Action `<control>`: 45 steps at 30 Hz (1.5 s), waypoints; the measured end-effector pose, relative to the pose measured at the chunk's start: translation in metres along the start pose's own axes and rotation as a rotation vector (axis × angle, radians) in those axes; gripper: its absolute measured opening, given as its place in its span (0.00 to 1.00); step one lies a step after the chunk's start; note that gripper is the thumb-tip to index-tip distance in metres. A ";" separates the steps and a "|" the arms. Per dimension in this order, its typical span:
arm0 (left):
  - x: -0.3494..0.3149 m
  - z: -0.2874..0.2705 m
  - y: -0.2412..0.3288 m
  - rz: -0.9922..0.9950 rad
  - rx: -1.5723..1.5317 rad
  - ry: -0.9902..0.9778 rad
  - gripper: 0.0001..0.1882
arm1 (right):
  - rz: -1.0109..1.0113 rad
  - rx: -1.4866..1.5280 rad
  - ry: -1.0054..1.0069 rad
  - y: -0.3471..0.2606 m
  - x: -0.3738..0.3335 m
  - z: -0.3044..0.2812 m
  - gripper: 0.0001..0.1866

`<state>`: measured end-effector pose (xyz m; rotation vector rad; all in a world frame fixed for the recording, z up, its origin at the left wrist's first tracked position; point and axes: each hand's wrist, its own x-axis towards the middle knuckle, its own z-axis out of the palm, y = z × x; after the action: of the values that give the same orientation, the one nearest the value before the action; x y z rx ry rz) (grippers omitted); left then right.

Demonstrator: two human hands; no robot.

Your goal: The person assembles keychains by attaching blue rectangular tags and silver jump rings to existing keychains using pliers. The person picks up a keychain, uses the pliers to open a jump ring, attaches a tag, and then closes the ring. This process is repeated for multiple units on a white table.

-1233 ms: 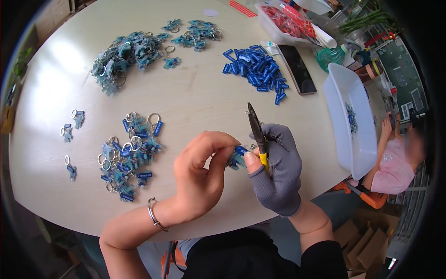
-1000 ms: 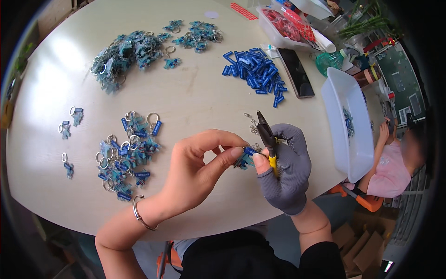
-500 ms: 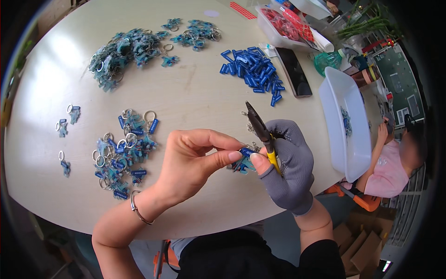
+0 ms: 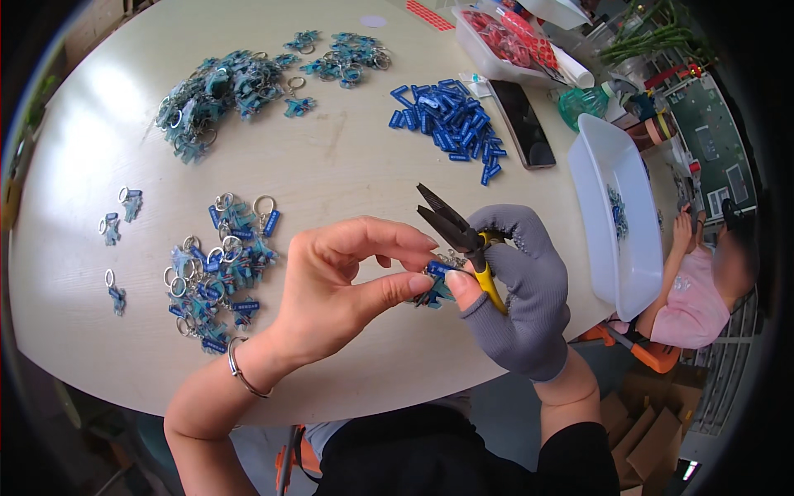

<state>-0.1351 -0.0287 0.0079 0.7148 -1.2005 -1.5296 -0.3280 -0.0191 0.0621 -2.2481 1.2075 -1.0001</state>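
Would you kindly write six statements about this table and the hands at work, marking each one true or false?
1. The right hand holds pliers with yellow handles. True.
2. Both of the person's hands wear gloves. False: the left hand is bare.
3. The phone lies to the right of the pile of blue tags. True.
4. The pliers' jaws are closed. False: they stand open.
5. Three keychains lie apart near the left edge of the table. True.
6. The long white bin stands left of the phone. False: it stands to the right.
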 end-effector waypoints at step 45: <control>0.012 -0.007 0.006 -0.364 0.036 0.099 0.11 | -0.584 -0.804 -0.358 0.015 0.005 -0.041 0.16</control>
<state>-0.1303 -0.0418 0.0133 1.0658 -1.0658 -1.7479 -0.3649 -0.0316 0.0817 -3.3460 0.8863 -0.2158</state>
